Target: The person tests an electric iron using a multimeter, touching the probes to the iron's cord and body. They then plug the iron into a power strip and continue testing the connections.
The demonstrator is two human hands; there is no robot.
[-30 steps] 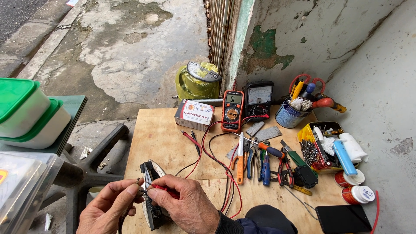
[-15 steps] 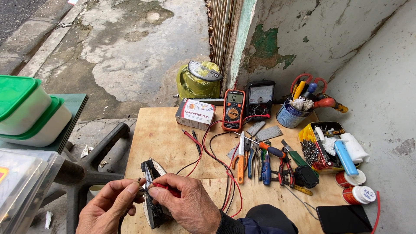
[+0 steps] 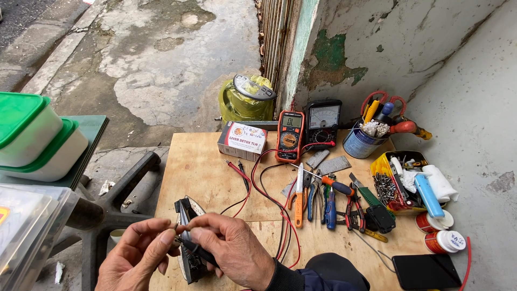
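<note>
Left hand: I am seeing my left hand (image 3: 141, 250) at seven o'clock of the wooden worktop (image 3: 204, 172); its grip is pinching together on a thin wire end at the top of the small black device (image 3: 187, 237).
Right hand: my right hand (image 3: 231, 249) is lying over the device at six o'clock; its grip is clamped on a black probe (image 3: 200, 252) whose tip is pointing toward the pinched spot.
Device: it is standing on its edge at the near rim of the worktop, between both hands, partly hidden by the fingers.
Meters: an orange multimeter (image 3: 290, 136) and a black analog meter (image 3: 322, 123) are standing at twelve o'clock; red and black leads (image 3: 269, 199) are running from there toward my hands.
Tools: pliers and screwdrivers (image 3: 323, 196) are lying at three o'clock, well apart from the device.
Step in hand: I judge that I am probing a contact on the device.
Next move: I think it is calling for a steady probe tip on the contact while the wire is being held firm, and for a look up at the meter.
</note>
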